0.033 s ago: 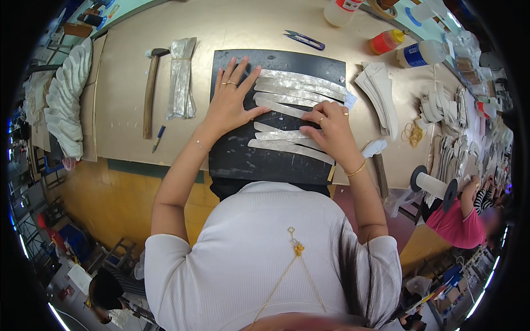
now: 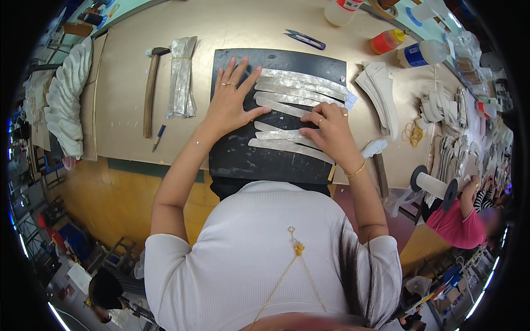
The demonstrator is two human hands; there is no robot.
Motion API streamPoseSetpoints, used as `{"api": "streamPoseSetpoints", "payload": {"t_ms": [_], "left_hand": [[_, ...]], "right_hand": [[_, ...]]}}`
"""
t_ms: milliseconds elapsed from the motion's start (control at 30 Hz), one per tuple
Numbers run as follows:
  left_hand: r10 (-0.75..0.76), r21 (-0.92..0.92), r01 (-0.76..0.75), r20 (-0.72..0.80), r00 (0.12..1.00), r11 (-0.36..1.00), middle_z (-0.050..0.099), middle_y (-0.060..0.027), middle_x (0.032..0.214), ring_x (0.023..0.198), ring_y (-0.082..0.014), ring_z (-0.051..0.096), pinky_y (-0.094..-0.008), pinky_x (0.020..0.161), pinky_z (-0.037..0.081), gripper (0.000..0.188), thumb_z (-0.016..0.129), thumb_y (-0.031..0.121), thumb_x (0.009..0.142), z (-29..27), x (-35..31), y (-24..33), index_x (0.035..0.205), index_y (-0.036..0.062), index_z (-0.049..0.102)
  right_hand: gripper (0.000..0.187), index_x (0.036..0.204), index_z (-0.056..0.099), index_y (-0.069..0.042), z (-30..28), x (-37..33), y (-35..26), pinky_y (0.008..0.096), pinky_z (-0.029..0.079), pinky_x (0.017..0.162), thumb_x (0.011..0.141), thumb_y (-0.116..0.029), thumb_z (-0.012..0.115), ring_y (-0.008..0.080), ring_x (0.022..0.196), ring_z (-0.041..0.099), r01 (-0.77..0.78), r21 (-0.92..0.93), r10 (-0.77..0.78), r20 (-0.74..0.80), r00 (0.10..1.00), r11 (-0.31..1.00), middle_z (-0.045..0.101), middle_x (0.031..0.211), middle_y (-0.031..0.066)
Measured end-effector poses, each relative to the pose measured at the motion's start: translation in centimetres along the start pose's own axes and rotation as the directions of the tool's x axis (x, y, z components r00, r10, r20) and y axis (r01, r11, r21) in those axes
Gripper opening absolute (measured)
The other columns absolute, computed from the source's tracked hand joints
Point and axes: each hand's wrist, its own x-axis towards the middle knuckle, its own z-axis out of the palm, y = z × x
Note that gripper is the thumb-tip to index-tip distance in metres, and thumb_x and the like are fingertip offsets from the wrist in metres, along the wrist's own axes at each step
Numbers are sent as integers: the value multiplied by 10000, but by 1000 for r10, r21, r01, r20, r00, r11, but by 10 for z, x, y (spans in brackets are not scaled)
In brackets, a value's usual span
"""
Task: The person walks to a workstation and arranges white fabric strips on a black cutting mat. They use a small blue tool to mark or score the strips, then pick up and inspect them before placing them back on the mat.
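My left hand (image 2: 227, 102) lies spread on a black board (image 2: 232, 160), its thumb tip at the end of a narrow, silvery-white curved strip (image 2: 279, 107). Over the other end of that strip is my right hand (image 2: 331, 124), fingers bent and closed on it; the fingertips partly hide the grip. Three similar strips (image 2: 301, 77) run side by side across the upper part of the board. Nearer to me, a few more strips (image 2: 290, 150) overlap at slight angles, some passing under my right hand.
Left of the board are a hammer (image 2: 149, 96), a banded strip bundle (image 2: 181, 77) and a small pen-like tool (image 2: 158, 138). Thread snips (image 2: 305, 39) lie beyond it. Bottles (image 2: 386, 41), stacked pale pieces (image 2: 378, 99) and a spool (image 2: 432, 185) stand right. A person in pink (image 2: 455, 223) sits nearby.
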Motion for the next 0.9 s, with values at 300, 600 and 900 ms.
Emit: {"api": "streamPoseSetpoints", "payload": {"t_ms": [300, 600, 900], "left_hand": [[142, -219, -93, 222, 965, 971, 560, -70, 1046, 1032, -261, 501, -384, 934, 387, 425, 788, 293, 758, -6, -45, 34, 1115, 96, 670], [42, -239, 10, 213, 976, 971, 556, -58, 949, 950, -246, 508, -373, 853, 384, 200, 720, 180, 826, -3, -44, 39, 995, 82, 675], [-53, -338, 98, 141, 989, 936, 627, -58, 846, 772, -226, 549, -346, 794, 374, 119, 687, 126, 855, -7, -38, 50, 958, 66, 688]], "right_hand": [[149, 876, 646, -122, 10, -8, -9, 383, 344, 901, 783, -193, 739, 217, 952, 540, 44, -44, -41, 76, 996, 998, 578, 926, 16], [76, 881, 626, -26, -60, 11, 5, 298, 470, 648, 858, -88, 664, 166, 703, 596, -230, 450, 184, 144, 972, 863, 631, 788, 57], [150, 892, 688, -40, -14, 126, 83, 331, 491, 707, 873, -188, 670, 226, 747, 629, -104, 105, 103, 10, 995, 989, 672, 797, 83]]}}
